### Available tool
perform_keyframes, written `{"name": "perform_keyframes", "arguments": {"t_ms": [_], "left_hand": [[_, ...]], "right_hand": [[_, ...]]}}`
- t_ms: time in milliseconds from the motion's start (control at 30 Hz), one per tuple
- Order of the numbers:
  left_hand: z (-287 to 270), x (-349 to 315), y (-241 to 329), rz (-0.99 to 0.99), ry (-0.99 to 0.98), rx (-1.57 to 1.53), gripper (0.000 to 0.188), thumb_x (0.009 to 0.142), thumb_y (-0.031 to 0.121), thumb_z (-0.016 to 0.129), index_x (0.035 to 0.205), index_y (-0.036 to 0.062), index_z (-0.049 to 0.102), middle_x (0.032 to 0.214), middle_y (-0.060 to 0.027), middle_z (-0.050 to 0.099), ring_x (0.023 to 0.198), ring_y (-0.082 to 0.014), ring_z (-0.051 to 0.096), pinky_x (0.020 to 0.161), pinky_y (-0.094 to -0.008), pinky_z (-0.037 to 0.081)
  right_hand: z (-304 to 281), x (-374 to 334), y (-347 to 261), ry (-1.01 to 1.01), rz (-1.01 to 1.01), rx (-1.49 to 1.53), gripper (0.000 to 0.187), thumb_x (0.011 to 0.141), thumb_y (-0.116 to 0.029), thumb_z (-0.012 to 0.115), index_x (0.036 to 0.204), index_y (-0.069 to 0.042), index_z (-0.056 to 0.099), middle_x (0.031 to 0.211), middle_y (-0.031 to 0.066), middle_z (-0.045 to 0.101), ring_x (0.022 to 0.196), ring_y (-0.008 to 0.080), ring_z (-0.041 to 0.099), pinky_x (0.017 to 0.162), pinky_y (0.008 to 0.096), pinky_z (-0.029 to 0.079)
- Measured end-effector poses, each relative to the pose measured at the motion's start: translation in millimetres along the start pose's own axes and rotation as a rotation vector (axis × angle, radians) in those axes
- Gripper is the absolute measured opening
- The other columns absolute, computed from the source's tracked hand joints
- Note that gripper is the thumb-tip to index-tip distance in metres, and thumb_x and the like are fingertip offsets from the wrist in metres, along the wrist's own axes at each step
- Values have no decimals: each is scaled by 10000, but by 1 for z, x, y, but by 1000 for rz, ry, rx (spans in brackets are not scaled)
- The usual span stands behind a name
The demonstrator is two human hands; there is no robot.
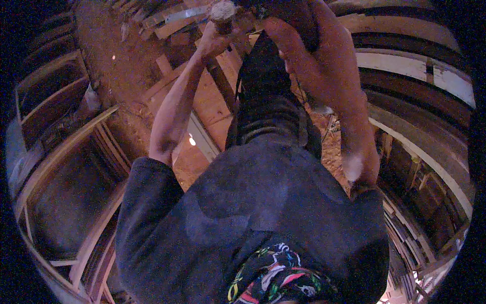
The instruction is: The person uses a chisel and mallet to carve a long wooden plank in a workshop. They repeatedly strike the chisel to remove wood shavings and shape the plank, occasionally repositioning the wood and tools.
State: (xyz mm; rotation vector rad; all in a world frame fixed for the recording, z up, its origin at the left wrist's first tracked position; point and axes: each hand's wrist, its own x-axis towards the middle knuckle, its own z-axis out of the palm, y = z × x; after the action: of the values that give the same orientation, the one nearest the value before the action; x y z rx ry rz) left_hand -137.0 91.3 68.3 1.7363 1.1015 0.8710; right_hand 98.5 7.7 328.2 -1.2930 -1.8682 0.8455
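My left hand [215, 40] is near the top edge of the view, its fingers closed around a dusty object with a pale rounded end [223, 11]. The kind of object does not show. To its right, my right hand [296, 43] reaches up to the top edge with its fingers bent inward, by a dark shape [304, 17] too dim to make out. The frame's edge hides part of this hand. Both forearms are bare, and my dark trousers [268, 96] show between them.
Wooden boards [212, 96] lie below my left arm. Brown floor [114, 66] shows at the upper left. Wooden frames with a dark panel [76, 187] stand at the left. Long planks [405, 66] and stacked timber [410, 233] line the right.
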Motion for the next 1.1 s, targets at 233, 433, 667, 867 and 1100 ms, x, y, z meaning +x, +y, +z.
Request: {"name": "perform_keyframes", "arguments": {"t_ms": [233, 433, 667, 867, 1100], "left_hand": [[16, -3, -38, 85, -46, 60, 419, 950, 179, 681, 1359, 120, 612, 1258, -85, 697, 1045, -271, 669, 919, -419, 557], [3, -12, -59, -168, -173, 54, 336, 942, 192, 713, 1252, 82, 644, 1032, -71, 710, 898, -207, 683, 777, -378, 581], [3, 8, -75, 67, -58, 209, 383, 910, 187, 721, 1269, 73, 650, 1119, -85, 724, 1007, -275, 680, 873, -414, 552], [-35, 19, -96, -170, 127, -149, 421, 872, 114, 715, 1278, 49, 620, 1169, -105, 698, 1050, -267, 665, 895, -417, 545], [-58, 63, -48, -69, -13, -22, 280, 877, 139, 723, 1133, 37, 671, 995, -52, 708, 914, -167, 661, 806, -359, 545]], "right_hand": [[56, 12, 64, -314, 117, -406, 449, 994, -435, 661, 1182, -44, 545, 846, 251, 709, 793, 493, 689, 664, 570, 537], [54, 16, 43, -80, 53, -165, 501, 994, -486, 631, 1173, -39, 493, 830, 296, 697, 827, 513, 687, 681, 609, 541], [72, 42, 71, -359, 200, -414, 526, 983, -472, 644, 1216, -23, 503, 890, 261, 720, 836, 507, 696, 685, 595, 553], [96, 18, 82, -73, 121, -188, 480, 979, -404, 678, 1267, -30, 593, 881, 210, 735, 757, 428, 719, 647, 521, 563], [62, 38, 63, 13, 215, -56, 470, 965, -386, 721, 1226, -7, 622, 822, 130, 704, 649, 224, 640, 594, 380, 523]]}}
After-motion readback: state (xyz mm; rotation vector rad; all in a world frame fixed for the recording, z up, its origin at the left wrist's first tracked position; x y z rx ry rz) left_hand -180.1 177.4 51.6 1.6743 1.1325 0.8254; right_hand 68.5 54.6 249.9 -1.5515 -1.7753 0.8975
